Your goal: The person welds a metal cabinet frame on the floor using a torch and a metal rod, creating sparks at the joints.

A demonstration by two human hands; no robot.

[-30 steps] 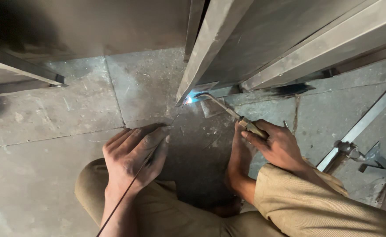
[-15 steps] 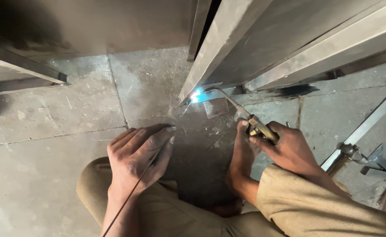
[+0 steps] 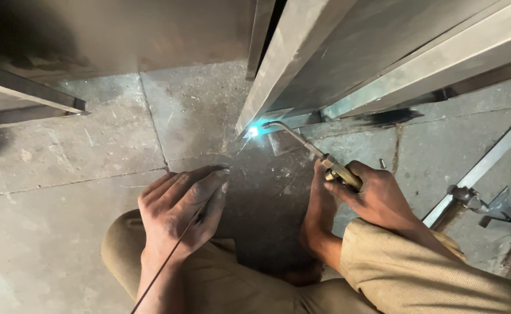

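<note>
I see one welding torch, its thin bent nozzle reaching to a single blue-white flame at the bottom corner of an upright metal frame that stands on the concrete floor. My right hand is closed around the torch's brass handle, fingers wrapped fully, just beside one bare foot planted flat on the floor. I count one thin filler rod: it runs along my left forearm and under the fingers of my left hand, pinched between them. That hand is mostly flat, fingers extended toward the flame and only slightly curled, resting over my knee in tan trousers. The rod's tip near the flame is too fine for me to follow. Further out, two metal bars show: one angled bar at the floor's left edge, and one long bar towards the right edge, with one small clamp-like fitting beside its lower end.
</note>
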